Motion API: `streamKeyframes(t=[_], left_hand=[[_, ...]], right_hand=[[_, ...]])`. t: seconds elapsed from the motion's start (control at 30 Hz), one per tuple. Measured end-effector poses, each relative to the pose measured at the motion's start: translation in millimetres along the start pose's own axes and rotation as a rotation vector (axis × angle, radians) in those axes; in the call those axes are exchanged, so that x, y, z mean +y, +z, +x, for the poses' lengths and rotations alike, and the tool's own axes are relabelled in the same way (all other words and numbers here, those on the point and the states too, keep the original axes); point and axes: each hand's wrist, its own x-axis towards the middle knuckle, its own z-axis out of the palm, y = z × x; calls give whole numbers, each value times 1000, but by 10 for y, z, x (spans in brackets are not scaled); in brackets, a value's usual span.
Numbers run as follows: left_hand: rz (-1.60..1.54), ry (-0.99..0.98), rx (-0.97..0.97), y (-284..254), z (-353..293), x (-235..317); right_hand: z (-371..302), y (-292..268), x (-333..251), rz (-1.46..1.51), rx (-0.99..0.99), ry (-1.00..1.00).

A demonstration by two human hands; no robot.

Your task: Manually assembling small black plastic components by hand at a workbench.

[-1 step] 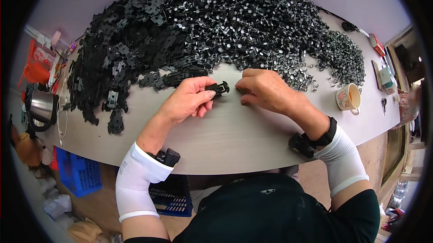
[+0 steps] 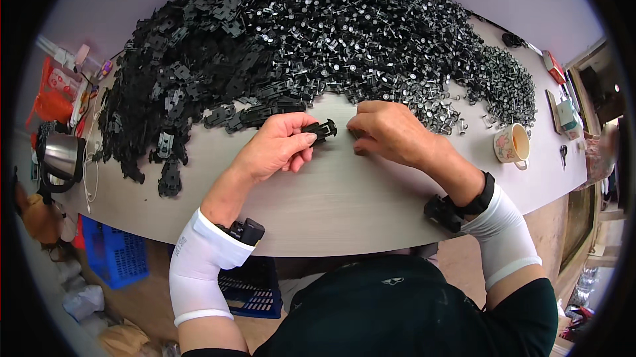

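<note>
Between the thumb and fingers of my left hand [image 2: 278, 148] is a black plastic toy car chassis [image 2: 322, 131], its end pointing right. My right hand [image 2: 391, 131] is a short gap to the right of it, fingers curled together and pointing left. What those fingers hold, if anything, is hidden. Beyond my hands, a big heap of small wheel-and-axle pieces [image 2: 371, 32] covers the back of the table. A heap of black chassis pieces [image 2: 199, 59] adjoins it on the left, with a few loose ones [image 2: 170, 178] at its near edge.
On the right of the table [image 2: 318, 218] stand a patterned cup [image 2: 512, 145] and a small teal box [image 2: 568, 118]. A metal kettle [image 2: 63, 157] and a white cable [image 2: 91, 178] lie at the left. Blue crates [image 2: 118, 254] are below the table's front edge.
</note>
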Motion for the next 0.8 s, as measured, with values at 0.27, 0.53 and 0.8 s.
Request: streamKeyframes(t=[0.27, 0.53, 0.8], left_hand=[[-72, 72, 62, 9, 17, -34], [-209, 65, 21, -48, 35, -3], [-270, 163, -26, 0, -22, -11]], right_hand=[[198, 158, -125, 153, 363, -208], [224, 160, -126, 215, 516, -284], [258, 192, -101, 194, 502, -260]])
